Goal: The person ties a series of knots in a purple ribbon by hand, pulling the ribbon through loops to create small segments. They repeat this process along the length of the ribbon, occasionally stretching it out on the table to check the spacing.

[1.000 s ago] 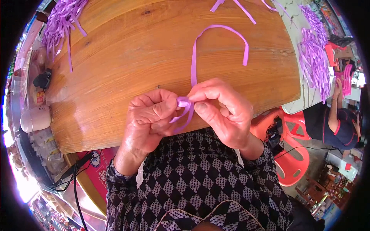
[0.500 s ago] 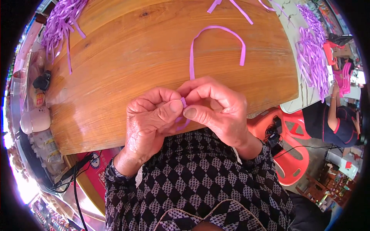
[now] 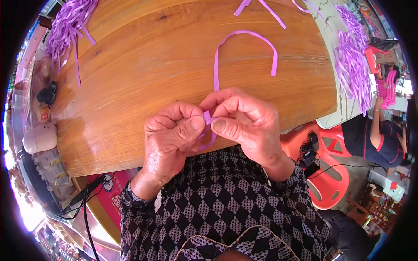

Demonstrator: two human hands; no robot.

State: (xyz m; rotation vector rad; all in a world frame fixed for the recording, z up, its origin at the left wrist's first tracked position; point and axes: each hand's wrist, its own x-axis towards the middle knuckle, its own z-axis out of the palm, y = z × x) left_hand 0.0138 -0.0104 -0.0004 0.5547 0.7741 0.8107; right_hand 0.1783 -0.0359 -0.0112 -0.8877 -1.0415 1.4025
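Observation:
A narrow purple ribbon point(image 3: 216, 65) is pinched between my two hands over the near edge of the wooden table. My left hand point(image 3: 172, 130) grips a folded bit of it between thumb and forefinger. Close on the other side, my right hand point(image 3: 244, 124) pinches the same folded part, the thumbtips a small gap apart. A small purple fold shows between the thumbs, and a loop hangs just below them. From behind my right fingers the long end runs away over the tabletop and curves round to the right. The fingers partly hide how the ribbon is folded.
Bunches of purple ribbon lie at the far left point(image 3: 69, 30) and on a white table point(image 3: 326, 119) at the right. More strips point(image 3: 261, 8) lie at the far edge. A red plastic stool point(image 3: 331, 187) holds dark cables. Another person point(image 3: 383, 139) sits at the right.
My thumbs have drawn slightly apart, and more of the folded purple ribbon shows between them. The ribbon's long end lies almost as before.

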